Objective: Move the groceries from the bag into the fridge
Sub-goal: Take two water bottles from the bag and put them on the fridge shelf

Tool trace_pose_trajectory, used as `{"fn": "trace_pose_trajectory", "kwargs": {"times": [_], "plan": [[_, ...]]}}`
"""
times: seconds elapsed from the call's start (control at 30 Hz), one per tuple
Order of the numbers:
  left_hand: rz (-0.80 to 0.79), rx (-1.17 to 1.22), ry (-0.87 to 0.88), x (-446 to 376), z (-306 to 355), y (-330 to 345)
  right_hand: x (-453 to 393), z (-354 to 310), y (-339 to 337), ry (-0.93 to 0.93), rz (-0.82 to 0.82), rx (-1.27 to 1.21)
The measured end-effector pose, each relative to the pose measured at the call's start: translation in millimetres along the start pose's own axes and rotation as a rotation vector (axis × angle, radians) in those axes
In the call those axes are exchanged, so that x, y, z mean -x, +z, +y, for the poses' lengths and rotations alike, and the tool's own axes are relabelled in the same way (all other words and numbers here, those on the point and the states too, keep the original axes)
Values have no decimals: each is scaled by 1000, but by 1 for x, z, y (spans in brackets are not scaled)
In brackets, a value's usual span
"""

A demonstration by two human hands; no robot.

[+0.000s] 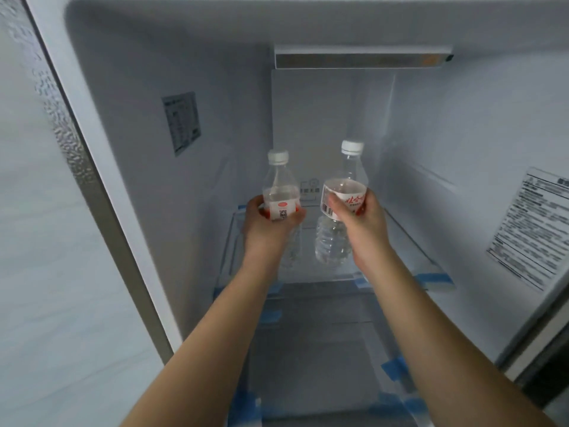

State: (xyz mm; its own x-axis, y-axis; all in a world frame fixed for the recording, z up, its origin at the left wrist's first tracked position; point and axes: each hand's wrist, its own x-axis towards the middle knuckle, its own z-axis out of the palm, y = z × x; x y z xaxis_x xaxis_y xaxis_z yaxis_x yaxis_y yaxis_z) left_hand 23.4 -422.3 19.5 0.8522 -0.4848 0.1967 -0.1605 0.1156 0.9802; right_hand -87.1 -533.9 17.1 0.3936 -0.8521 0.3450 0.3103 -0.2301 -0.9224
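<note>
Inside the fridge point(123, 124), both hands are gripping water bottles upright over the glass shelf point(409, 241): left hand point(264, 223) wrapping one bottle point(278, 192), right hand point(357, 217) wrapping the other bottle point(341, 192), side by side.

The picture was dim and cool, washed in a bluish-grey cast. Soft, even light fell from the front, leaving the fridge interior point(308, 124) flat and without hard shadows; only faint shade gathered below the glass shelf point(409, 238). Wide-angle distortion bent the door frame point(92, 186) at the left edge into a curve. Motion blur smeared the printed sticker point(529, 226) at right and the textured strip at left. Pale glare sat on the two bottle caps point(352, 147).
</note>
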Motion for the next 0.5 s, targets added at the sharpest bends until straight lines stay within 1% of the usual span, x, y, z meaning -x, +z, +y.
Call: {"fn": "trace_pose_trajectory", "kwargs": {"times": [0.2, 0.5], "plan": [[49, 10, -7, -39, -5, 19, -32, 22, 12, -4, -17, 59], [80, 34, -38, -62, -22, 38, -59, 43, 19, -28, 14, 87]]}}
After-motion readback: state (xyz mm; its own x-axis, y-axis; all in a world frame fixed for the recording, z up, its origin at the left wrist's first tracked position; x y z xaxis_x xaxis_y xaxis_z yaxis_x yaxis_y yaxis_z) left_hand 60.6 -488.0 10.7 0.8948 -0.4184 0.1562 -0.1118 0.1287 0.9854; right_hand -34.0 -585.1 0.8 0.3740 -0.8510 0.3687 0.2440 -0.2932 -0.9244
